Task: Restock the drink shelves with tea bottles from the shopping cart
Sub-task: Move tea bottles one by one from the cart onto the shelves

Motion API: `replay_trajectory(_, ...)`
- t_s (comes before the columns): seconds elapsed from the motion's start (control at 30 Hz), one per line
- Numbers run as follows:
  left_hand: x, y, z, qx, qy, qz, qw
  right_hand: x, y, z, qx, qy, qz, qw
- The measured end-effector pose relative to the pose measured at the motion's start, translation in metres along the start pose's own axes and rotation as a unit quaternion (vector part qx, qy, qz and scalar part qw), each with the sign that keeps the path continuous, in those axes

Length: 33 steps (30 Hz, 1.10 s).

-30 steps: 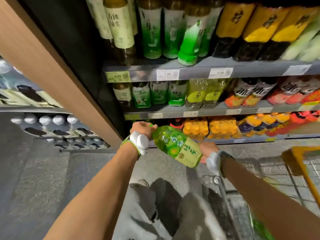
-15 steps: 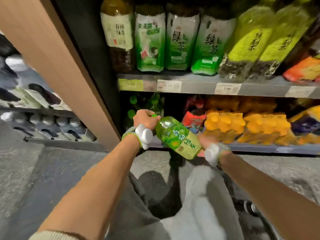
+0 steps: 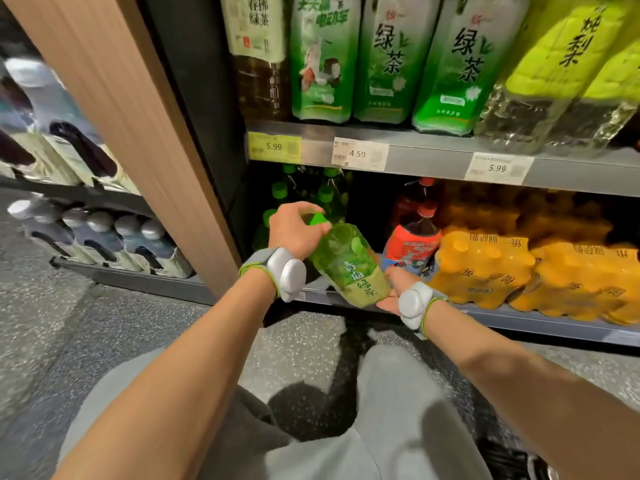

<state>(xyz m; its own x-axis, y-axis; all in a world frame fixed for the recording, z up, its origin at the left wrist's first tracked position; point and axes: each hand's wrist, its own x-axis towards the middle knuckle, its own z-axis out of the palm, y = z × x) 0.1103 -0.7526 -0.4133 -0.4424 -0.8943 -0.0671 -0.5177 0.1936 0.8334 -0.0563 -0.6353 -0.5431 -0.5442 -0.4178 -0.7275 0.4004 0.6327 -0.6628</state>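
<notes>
Now the placing step is in hand: a green tea bottle hangs tilted, cap toward the bottom shelf, just in front of the dark gap where other green-capped bottles stand. The left hand grips its neck and cap from above; the right hand cups the base from below, fingers curled under it. Judging from this, the next move calls for righting the bottle and sliding it in left of the red-labelled bottle, clear of the orange packs.
</notes>
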Motion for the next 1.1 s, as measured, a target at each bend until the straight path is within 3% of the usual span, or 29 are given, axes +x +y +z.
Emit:
replay_trajectory(0.1, 0.004, 0.004, -0.003, 0.018, -0.001, 0.042, 0.999, -0.015, -0.007, 0.015, 0.069, -0.062, 0.011, 0.996)
replay_trajectory(0.2, 0.016, 0.010, -0.001, 0.031, -0.003, 0.076, 0.997, -0.001, 0.000, 0.027, -0.005, -0.104, -0.047, 0.993)
replay_trajectory(0.33, 0.023, 0.015, -0.002, 0.041, -0.011, 0.097, 0.994, 0.013, -0.006, 0.043, -0.202, -0.068, -0.164, 0.963)
replay_trajectory(0.47, 0.025, 0.011, 0.002, 0.056, -0.043, 0.126, 0.990, 0.030, -0.017, 0.054, -0.297, -0.018, -0.155, 0.942)
replay_trajectory(0.57, 0.027, 0.005, 0.003, 0.073, -0.052, 0.129, 0.988, 0.033, -0.017, 0.060, -0.374, 0.022, -0.195, 0.906)
replay_trajectory(0.83, 0.032, -0.014, 0.012, 0.121, -0.053, 0.139, 0.981, 0.039, -0.005, 0.074, -0.339, 0.034, -0.256, 0.904)
replay_trajectory(1.1, 0.040, -0.025, 0.017, 0.156, -0.058, 0.140, 0.976, 0.053, 0.007, 0.093, -0.322, 0.046, -0.256, 0.910)
